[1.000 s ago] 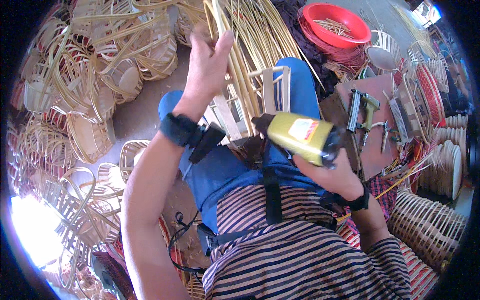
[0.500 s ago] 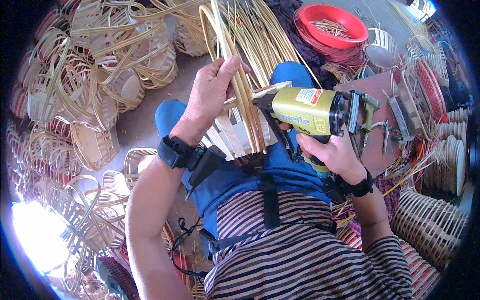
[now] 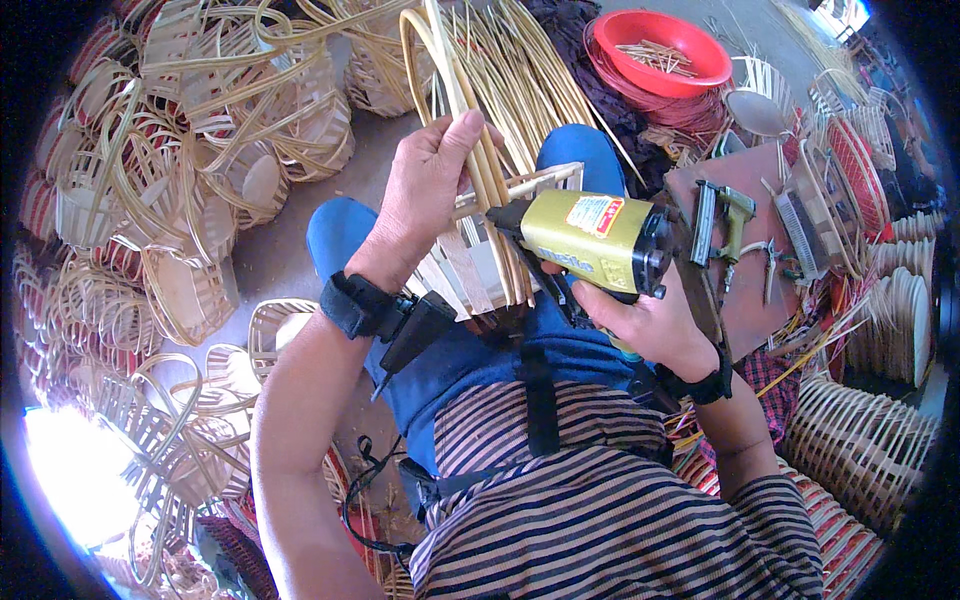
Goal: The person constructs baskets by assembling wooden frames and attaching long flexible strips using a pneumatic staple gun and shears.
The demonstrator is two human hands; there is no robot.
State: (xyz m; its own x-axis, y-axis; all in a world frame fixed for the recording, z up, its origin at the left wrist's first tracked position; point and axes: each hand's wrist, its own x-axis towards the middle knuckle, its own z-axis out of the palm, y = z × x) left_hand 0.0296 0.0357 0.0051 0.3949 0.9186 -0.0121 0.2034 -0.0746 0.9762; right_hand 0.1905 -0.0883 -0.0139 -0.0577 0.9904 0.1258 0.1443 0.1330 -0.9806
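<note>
My left hand (image 3: 428,190) is closed round the bent cane handle (image 3: 480,165) of a small wooden-slat basket (image 3: 462,265), which rests on my lap between my knees. My right hand (image 3: 655,320) grips an olive-green pneumatic stapler (image 3: 590,240) by its handle. The tool's dark nose is against or just beside the cane strips where they cross the basket rim, below my left hand. Whether it presses on them I cannot tell. The stapler's lower part and my right fingertips are partly hidden.
Finished baskets (image 3: 250,130) pile up on the left. Long cane strips (image 3: 520,70) lie ahead, beside a red basin (image 3: 665,50) of short sticks. To the right, a board (image 3: 740,310) holds a second stapler (image 3: 735,225) and pliers (image 3: 770,270). Stacked wooden discs (image 3: 890,325) stand farther right.
My right hand has shifted the stapler a little left, bringing its nose down along the cane strips and tilting its body. My left hand and the basket have hardly moved.
</note>
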